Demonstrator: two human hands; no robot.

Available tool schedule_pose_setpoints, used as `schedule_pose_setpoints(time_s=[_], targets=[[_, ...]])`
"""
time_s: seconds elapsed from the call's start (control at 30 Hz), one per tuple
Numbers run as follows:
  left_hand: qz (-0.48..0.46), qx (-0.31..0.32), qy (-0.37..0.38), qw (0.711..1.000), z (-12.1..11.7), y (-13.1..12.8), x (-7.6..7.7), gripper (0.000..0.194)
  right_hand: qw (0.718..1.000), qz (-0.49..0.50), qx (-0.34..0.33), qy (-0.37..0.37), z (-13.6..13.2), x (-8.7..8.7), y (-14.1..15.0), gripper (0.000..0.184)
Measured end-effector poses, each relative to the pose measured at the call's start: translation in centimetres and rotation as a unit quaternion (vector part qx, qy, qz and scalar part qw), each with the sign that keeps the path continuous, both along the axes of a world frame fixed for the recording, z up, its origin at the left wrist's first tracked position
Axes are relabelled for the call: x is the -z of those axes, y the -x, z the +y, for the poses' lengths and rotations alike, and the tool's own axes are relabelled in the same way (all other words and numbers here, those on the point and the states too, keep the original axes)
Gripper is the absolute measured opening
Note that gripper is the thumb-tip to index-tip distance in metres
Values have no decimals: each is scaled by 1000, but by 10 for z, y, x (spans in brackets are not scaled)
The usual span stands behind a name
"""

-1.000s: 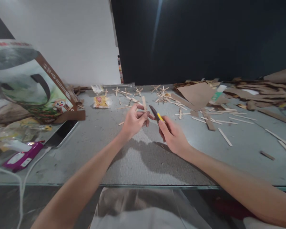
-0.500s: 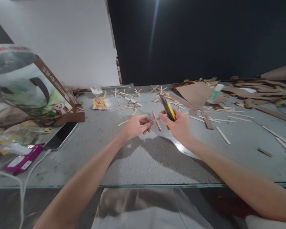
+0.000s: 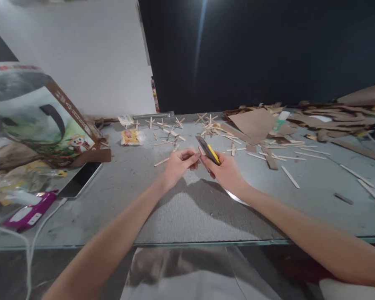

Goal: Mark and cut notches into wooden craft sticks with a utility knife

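My left hand is closed in a pinch over the middle of the table, its fingertips on a small cross of thin sticks. One stick of that cross is pink-red; most of the rest is hidden behind fingers. Wrapped in my right hand is a black and yellow utility knife, pointing up and to the left. The right fingertips meet the pink-red stick close to the left hand. Behind both hands lie several small crossed wooden sticks.
Loose wooden sticks and brown cardboard pieces spread across the right side. At left are a phone with a white cable, a purple packet and a large printed bag. A small yellow packet lies farther back.
My right hand has moved left and tilted the knife over toward my left hand. The pink-red stick, fully visible before, is now mostly covered. A stick cross behind the right hand has come into view.
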State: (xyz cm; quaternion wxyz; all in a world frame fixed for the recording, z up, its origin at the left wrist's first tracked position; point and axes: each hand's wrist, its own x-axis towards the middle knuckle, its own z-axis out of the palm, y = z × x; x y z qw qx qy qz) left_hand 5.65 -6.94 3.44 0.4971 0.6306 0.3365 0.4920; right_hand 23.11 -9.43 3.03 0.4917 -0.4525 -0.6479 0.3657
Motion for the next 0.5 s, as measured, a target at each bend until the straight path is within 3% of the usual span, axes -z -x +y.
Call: schedule_pose_setpoints(time_s=[0.27,0.5], targets=[[7,-17,16,1000,2,-5,12,44,1000,-19,24,1,5,6,-2,43],[87,-41,29,995,15,10,10,19,998,-44,34,-31,4,4,-4,41]])
